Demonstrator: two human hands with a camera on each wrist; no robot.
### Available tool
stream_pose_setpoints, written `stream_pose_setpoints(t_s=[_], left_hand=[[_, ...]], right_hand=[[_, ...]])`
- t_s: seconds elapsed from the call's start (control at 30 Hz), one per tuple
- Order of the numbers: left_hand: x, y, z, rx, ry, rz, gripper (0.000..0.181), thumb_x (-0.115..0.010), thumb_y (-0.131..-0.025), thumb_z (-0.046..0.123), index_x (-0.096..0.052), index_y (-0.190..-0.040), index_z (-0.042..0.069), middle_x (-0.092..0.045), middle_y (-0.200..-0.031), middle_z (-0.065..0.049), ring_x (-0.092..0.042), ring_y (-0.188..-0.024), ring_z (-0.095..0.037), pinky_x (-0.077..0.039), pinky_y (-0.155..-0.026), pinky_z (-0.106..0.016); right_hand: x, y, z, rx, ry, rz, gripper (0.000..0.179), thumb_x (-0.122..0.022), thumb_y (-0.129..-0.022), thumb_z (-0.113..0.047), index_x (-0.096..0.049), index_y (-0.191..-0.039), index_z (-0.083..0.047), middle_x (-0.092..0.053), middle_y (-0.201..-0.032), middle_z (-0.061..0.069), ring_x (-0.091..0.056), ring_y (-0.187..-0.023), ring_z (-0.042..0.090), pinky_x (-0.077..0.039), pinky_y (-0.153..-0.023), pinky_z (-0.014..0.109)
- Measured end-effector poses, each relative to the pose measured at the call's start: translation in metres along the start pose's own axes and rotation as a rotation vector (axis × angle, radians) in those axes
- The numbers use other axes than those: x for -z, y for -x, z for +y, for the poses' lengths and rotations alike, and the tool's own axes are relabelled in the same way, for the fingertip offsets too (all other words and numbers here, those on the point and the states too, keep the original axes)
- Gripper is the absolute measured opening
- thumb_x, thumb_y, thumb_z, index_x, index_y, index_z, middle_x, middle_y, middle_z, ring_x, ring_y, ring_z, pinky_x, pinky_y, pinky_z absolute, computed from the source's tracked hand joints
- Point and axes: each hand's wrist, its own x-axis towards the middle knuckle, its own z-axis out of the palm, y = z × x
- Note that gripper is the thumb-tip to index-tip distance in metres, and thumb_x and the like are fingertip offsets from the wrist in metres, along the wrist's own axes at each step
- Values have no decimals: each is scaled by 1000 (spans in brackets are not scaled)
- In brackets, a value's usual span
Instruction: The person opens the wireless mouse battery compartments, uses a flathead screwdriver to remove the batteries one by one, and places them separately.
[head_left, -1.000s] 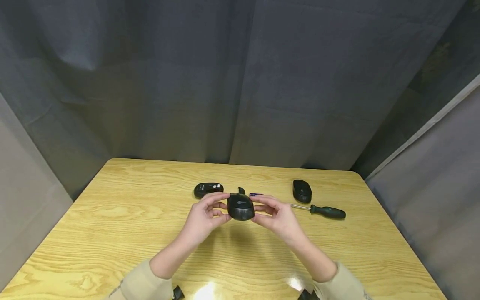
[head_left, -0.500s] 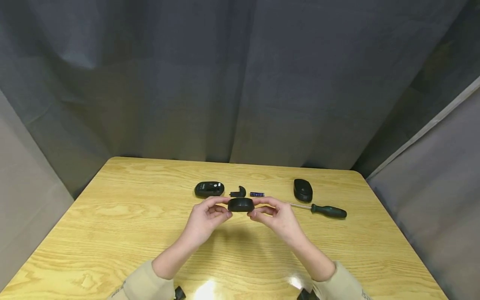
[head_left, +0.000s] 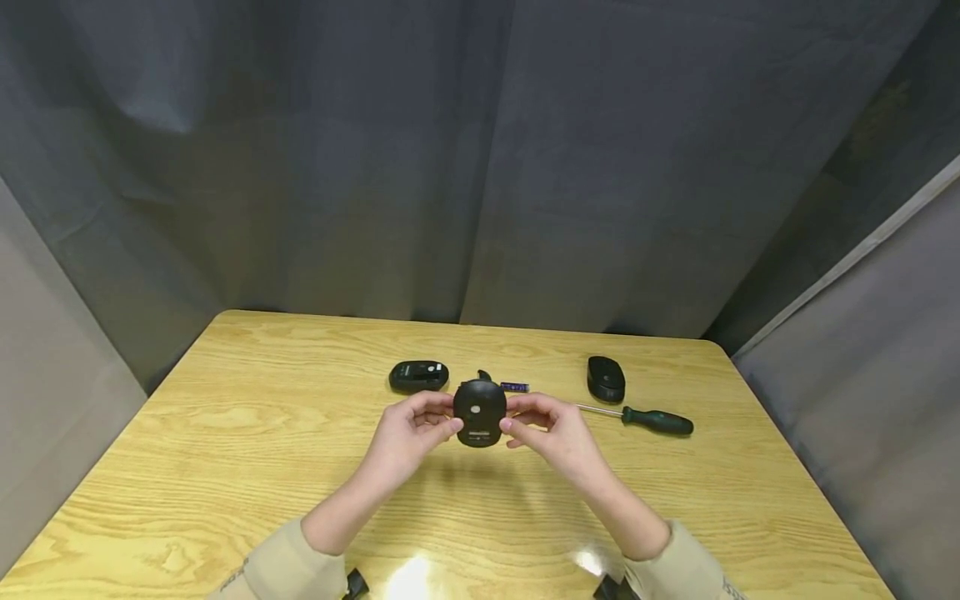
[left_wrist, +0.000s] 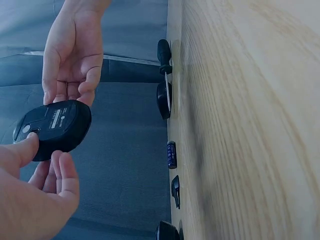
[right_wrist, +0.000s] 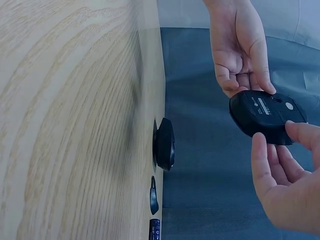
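A black computer mouse (head_left: 480, 414) is held up above the table between both hands, its underside with a round pale sticker and a printed label facing the head camera. My left hand (head_left: 408, 433) pinches its left edge, the thumb on the underside and the fingers behind. On the other edge my right hand (head_left: 551, 432) pinches it the same way. Both wrist views show the mouse (left_wrist: 55, 125) clear of the wood. Just behind it lies a small black curved cover (head_left: 484, 376), partly hidden by the mouse. A dark blue battery (head_left: 515, 387) lies right of that cover.
Behind my left hand lies a second black mouse (head_left: 418, 377), underside up. A third mouse (head_left: 606, 379) sits back right, near a screwdriver (head_left: 657, 422) with a green handle. The wooden table (head_left: 225, 433) ends at a grey curtain (head_left: 360, 167).
Between my hands the mouse has tilted over, from its top showing, through edge-on, to its underside facing the head camera. Both hands stay at its sides; the things on the table have not moved.
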Motion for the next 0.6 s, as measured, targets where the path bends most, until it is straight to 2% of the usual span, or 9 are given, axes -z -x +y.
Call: stream_pose_setpoints(t_s=[0.13,0.33,0.6], left_hand=[[0,0,0,1,-16,11,30,-76,-80,16,-66,-107,7,-69,-93,-5,-64,-86,-15,-56,-75,-23],[-1,0,0,30,-9,-8,32,-75,-81,17,-64,-110,8,-70,-88,-7,-65,-78,-15,-55,-69,-22],[-2,1,0,36,3,-18,38,-73,-82,15,-59,-118,15,-69,-77,-4,-66,-76,-26,-53,-66,-24]], right_hand=[[-1,1,0,-5,-32,0,32,-72,-83,-10,-62,-112,2,-64,-99,19,-67,-86,23,-60,-71,37],[-1,2,-1,-9,-109,1,37,-67,-85,-3,-57,-120,1,-61,-99,22,-67,-82,19,-60,-71,37],[-2,3,1,-44,-130,-7,41,-66,-85,-3,-54,-125,-1,-61,-98,22,-68,-79,19,-59,-71,42]])
